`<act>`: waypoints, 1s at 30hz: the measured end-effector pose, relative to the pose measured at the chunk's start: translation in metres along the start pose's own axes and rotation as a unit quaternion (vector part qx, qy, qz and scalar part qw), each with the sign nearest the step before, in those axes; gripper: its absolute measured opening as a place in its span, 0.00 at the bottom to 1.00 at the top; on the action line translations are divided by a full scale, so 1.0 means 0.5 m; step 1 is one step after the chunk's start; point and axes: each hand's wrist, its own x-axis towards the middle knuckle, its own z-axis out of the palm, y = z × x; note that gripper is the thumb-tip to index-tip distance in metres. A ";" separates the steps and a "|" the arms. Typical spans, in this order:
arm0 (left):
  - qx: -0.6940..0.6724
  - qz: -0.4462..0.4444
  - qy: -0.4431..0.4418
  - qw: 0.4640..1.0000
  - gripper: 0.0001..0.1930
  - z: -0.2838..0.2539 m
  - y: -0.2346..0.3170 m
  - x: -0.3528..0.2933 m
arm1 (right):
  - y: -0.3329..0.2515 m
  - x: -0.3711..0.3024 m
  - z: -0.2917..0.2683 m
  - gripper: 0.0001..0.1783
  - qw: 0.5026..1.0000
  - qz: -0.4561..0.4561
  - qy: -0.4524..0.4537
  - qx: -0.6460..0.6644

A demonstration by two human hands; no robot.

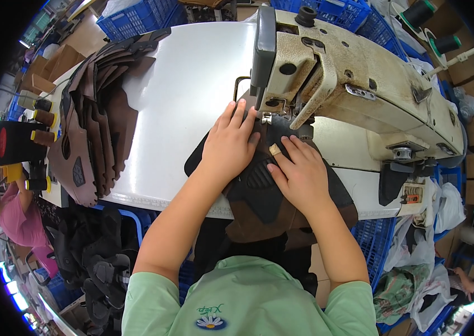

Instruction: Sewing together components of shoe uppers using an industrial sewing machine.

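A brown and black cut piece (pixel 282 215), like a shoe upper, lies under the presser foot (pixel 266 118) of a worn cream sewing machine (pixel 360 73). My left hand (pixel 228 140) rests flat on its left side, fingers stretched toward the needle area. Flat on the right side lies my right hand (pixel 303 171), fingers extended, just in front of the foot. A tan wrap (pixel 274 149) covers one of its fingertips. Black patches with ridges show between my hands. The machine head partly hides the far part of the piece.
A stack of similar brown pieces (pixel 100 129) lies on the white table (pixel 192 67) at left. Thread spools (pixel 41 137) stand beyond it. Black parts (pixel 94 263) hang at lower left. Blue crates (pixel 136 21) stand behind; plastic bags (pixel 449 207) sit at right. Another person (pixel 21 218) is at far left.
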 end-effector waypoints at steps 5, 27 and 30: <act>0.012 -0.006 -0.021 1.000 0.26 0.003 -0.005 0.014 | -0.005 -0.008 -0.008 0.26 0.998 0.005 -0.055 -0.034; -0.046 -0.006 -0.026 0.999 0.14 0.004 -0.026 0.092 | 0.031 0.037 0.017 0.31 0.998 0.005 -0.056 -0.023; -0.055 0.011 0.029 0.998 0.10 0.014 -0.038 0.093 | 0.032 0.042 0.020 0.31 0.998 0.008 -0.057 -0.017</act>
